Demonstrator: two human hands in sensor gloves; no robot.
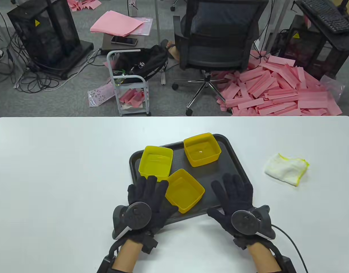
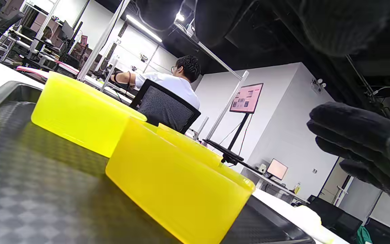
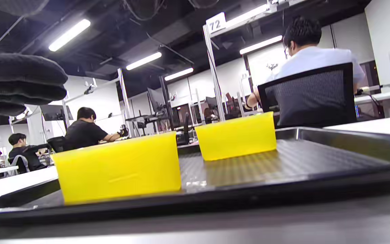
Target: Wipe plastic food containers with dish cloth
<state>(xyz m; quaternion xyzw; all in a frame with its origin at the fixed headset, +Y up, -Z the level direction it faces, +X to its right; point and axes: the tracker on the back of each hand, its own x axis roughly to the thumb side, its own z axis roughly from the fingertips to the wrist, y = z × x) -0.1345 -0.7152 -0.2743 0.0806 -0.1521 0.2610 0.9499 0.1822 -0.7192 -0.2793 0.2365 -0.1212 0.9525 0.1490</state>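
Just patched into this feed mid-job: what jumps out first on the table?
Three bright yellow containers sit on a dark tray at the table's middle. A white dish cloth with yellow edging lies on the table right of the tray. The gloved left hand and right hand rest spread at the tray's near edge.

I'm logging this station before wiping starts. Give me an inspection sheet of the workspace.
Surface: white table, black tray on it.
Job's things: three yellow containers on the tray; cloth on the table, right of the tray.
Clutter: nothing seen on the table.
Hands: left hand and right hand flat, fingers spread, holding nothing.
Cables: cable from the right wrist.
Surroundings: chair, cart, pink strips on the floor.
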